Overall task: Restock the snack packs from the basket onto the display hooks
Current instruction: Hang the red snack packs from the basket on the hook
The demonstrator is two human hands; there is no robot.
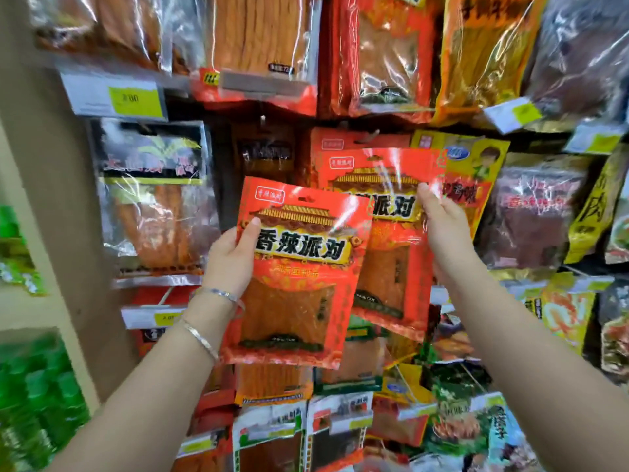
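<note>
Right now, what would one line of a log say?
left hand: holds front red pack, thumb on its face | right hand: at right edge of rear red pack, grip unclear | basket: not in view

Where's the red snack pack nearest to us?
The red snack pack sits mid head view, gripped by the left hand, overlapping a matching pack that the right hand holds.

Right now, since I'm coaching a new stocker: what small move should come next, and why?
Probably raise the right hand to hang its tilted pack in front of the hung pack behind: its top sits just below that one's, and the left hand holds the front pack waiting.
</note>
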